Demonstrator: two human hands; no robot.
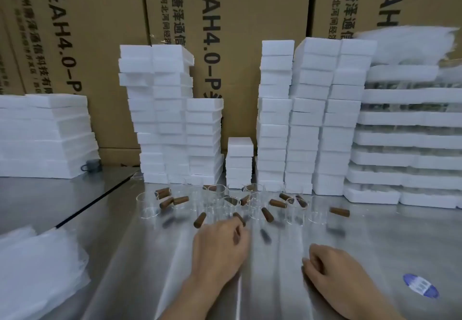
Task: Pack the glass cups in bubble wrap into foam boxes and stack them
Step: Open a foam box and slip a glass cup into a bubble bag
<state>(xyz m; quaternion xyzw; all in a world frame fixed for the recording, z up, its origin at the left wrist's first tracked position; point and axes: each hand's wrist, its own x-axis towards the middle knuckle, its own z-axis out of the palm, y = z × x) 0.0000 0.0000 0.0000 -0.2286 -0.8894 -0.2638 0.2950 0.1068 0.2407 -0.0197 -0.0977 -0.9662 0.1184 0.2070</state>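
We count thirteen brown stoppers (180, 200) on the tabletop (375, 244). The glass cups (147, 206) among them blur together, roughly a dozen. Foam boxes (307, 119) rise in three columns left of a short stack (239, 162) of four, three columns right of it. Three cardboard cartons (100, 32) stand far behind.

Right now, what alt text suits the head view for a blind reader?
A left hand and right hand over a metal table, before clear glass cups and brown cylinders; white foam boxes stacked behind, against cardboard cartons.
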